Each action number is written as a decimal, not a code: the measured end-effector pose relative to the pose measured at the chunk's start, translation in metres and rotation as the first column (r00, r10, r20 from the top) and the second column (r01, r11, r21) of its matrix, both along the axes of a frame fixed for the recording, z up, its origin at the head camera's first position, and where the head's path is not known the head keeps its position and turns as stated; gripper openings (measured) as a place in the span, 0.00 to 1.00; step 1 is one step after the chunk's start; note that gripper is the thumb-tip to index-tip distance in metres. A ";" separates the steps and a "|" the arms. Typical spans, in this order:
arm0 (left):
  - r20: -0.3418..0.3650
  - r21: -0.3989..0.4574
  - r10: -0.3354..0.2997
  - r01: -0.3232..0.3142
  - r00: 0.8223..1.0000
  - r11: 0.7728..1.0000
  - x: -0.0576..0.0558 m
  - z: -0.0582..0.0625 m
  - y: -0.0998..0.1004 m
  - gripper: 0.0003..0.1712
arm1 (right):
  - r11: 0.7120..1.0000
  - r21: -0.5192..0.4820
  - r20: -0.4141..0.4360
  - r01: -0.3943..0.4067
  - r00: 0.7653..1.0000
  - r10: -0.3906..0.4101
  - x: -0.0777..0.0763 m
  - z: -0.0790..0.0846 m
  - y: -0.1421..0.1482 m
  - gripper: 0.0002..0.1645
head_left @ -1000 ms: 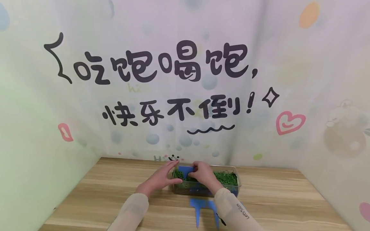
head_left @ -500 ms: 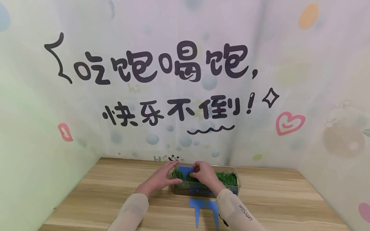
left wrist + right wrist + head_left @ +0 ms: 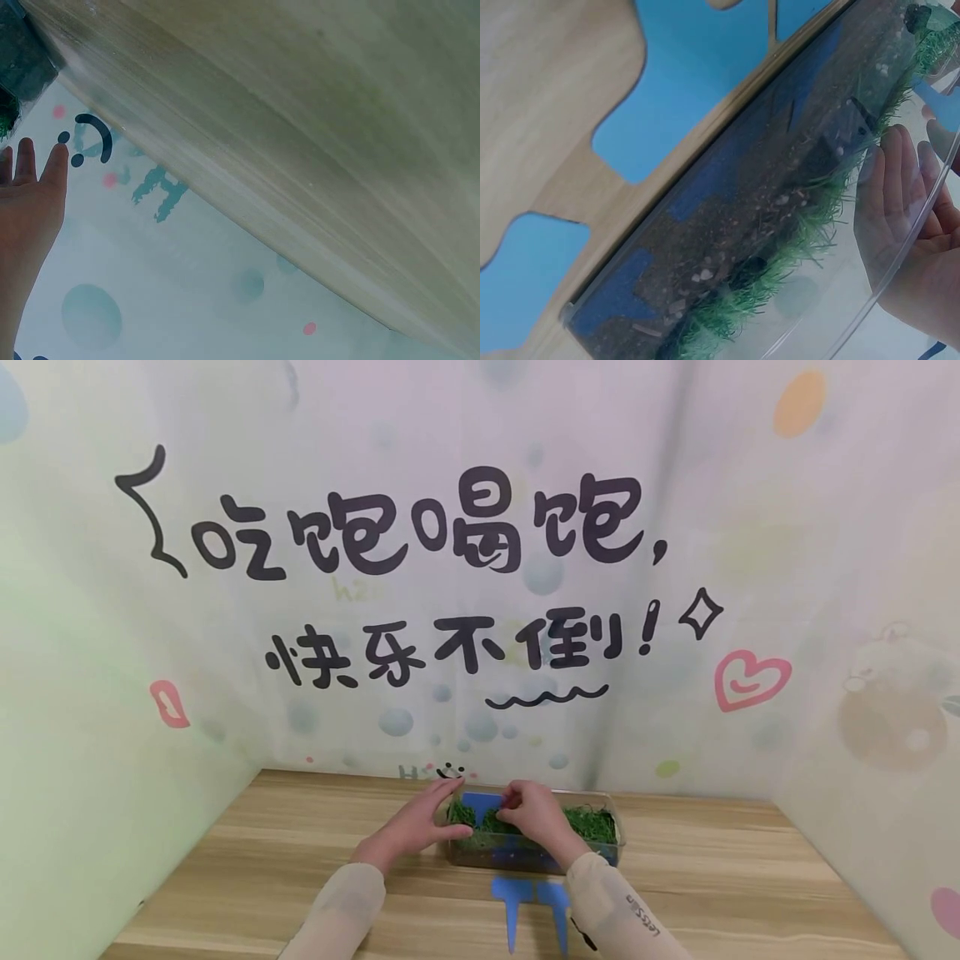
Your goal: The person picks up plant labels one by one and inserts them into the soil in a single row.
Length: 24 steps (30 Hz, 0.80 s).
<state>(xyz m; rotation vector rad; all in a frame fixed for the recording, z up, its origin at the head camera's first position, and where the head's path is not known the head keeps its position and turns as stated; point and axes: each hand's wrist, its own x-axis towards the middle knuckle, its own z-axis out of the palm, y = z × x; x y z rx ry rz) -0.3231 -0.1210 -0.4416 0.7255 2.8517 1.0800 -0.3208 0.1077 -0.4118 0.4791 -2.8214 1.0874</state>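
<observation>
A clear plastic box [image 3: 536, 856] of dark soil, topped with green grass [image 3: 592, 824], stands near the back of the table. One blue T-shaped plant label [image 3: 480, 807] stands upright in its left part. My left hand [image 3: 416, 822] spreads around the box's left end, its thumb near the front rim and its fingers toward the back corner. My right hand [image 3: 536, 814] reaches over the box from the right, just right of the label. In the right wrist view, its fingers [image 3: 892, 176] extend to the grass, with their tips partly hidden; no held object shows.
Blue T-shaped labels [image 3: 513, 893] lie on the wooden table [image 3: 247, 860] in front of the box. Another label [image 3: 532, 277] shows in the right wrist view. A printed fabric wall [image 3: 390, 718] rises close behind the box, with side walls left and right.
My right hand has shifted slightly to the right, away from the standing label, baring more grass beside it. My left hand and the box have stayed in place.
</observation>
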 end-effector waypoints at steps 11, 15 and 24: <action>0.007 0.003 0.012 -0.012 1.000 1.000 0.000 -0.001 0.002 0.49 | 1.000 -0.005 0.005 -0.002 1.000 0.003 0.001 0.001 0.005 0.04; 0.011 0.002 0.012 -0.012 1.000 1.000 0.000 -0.001 0.002 0.49 | 1.000 -0.007 0.002 -0.005 1.000 0.005 0.002 0.000 0.007 0.03; 0.035 0.006 0.017 -0.018 0.999 1.000 0.002 0.002 0.002 0.48 | 1.000 -0.017 0.026 0.010 1.000 -0.009 0.004 0.001 0.013 0.03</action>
